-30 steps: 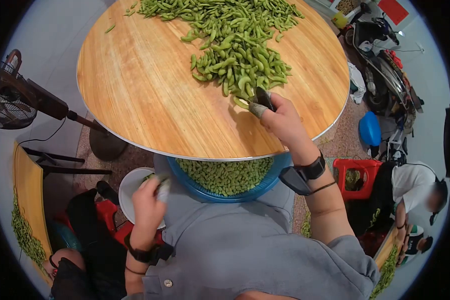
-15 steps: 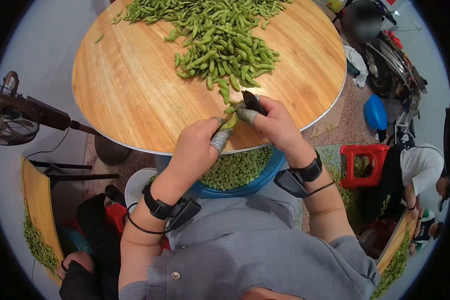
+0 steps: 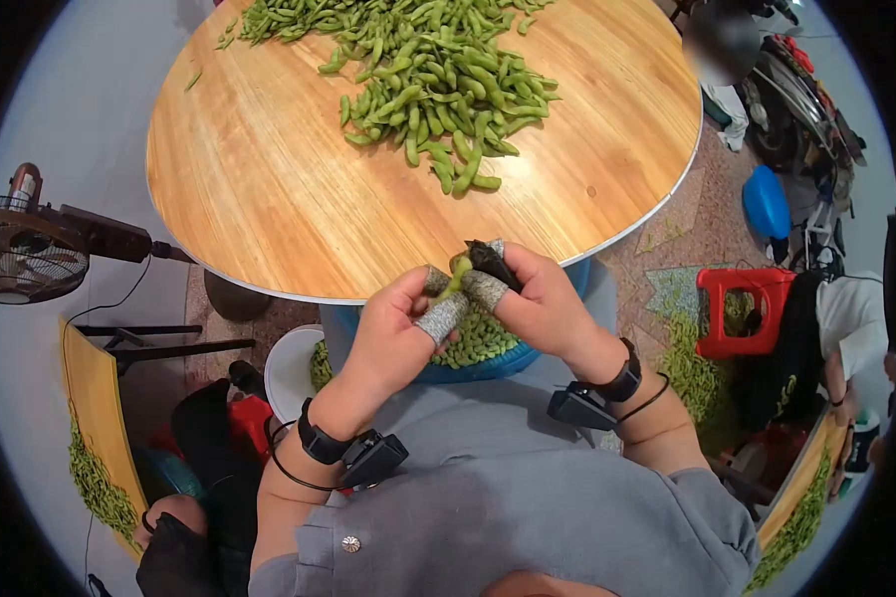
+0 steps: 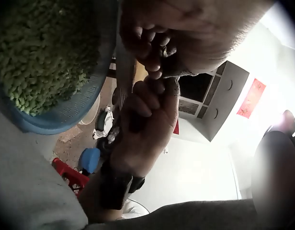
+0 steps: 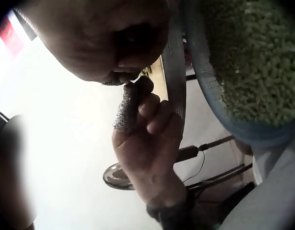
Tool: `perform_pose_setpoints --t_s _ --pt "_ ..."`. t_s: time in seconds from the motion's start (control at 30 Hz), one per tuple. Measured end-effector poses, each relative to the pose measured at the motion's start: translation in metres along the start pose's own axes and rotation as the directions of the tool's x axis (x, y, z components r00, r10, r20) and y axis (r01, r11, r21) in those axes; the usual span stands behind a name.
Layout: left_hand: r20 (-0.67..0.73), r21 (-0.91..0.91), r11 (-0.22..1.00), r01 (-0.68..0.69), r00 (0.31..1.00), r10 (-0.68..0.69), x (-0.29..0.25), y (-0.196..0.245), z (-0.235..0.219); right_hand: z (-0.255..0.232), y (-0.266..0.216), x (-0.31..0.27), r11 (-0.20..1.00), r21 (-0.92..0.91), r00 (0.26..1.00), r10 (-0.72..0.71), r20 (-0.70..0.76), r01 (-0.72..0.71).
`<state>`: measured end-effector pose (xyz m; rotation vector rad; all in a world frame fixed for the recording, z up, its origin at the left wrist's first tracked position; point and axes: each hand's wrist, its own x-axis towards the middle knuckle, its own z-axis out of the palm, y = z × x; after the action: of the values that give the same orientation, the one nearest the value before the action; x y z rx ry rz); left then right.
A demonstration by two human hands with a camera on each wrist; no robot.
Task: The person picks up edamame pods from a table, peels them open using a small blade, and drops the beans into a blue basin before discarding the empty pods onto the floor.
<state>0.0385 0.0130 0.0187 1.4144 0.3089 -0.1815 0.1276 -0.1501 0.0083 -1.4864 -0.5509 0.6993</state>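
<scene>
Over the near table edge my two hands meet at a green soybean pod. My left hand pinches the pod between thumb and finger, both wrapped in grey speckled covers. In my right hand is a small black tool, its kind unclear; the covered right thumb presses at the pod. Both hands also show close together in the left wrist view, where the fingers largely hide the pod. Below them, a blue basin holds many shelled green beans. A large heap of pods lies farther up the table.
The round wooden table has a pale metal rim. A white tub stands left of my lap, with green bits inside. A fan is at far left, a red stool at right with green litter on the floor beside it.
My left hand has risen from beside the white tub to meet the right hand. The right hand has come back from the heap with a pod, and both have drawn nearer my body.
</scene>
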Motion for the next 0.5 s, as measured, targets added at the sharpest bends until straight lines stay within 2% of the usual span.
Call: perform_pose_setpoints --t_s 0.07,0.13,0.27,0.33,0.5 --pt "0.01 -0.057 0.998 0.007 1.0 -0.007 -0.002 -0.007 0.003 0.001 0.004 -0.005 1.0 -0.019 1.0 -0.013 -0.006 0.013" --pt "0.031 -0.084 0.996 0.03 0.999 -0.028 -0.006 -0.01 0.002 0.002 0.006 -0.01 0.992 -0.12 1.0 -0.028 0.012 0.03" --pt "-0.027 -0.134 0.991 0.024 0.999 -0.028 -0.012 -0.008 0.002 0.003 0.002 -0.021 0.992 -0.105 0.996 -0.061 0.058 0.067" --pt "-0.032 -0.141 0.99 0.023 0.999 -0.028 -0.013 -0.009 0.003 0.003 -0.002 -0.026 0.993 -0.118 0.994 0.006 0.109 0.007" --pt "-0.009 -0.111 0.994 -0.018 1.0 0.017 -0.015 -0.016 -0.001 0.006 -0.003 -0.03 0.997 -0.075 0.992 0.033 0.121 -0.024"
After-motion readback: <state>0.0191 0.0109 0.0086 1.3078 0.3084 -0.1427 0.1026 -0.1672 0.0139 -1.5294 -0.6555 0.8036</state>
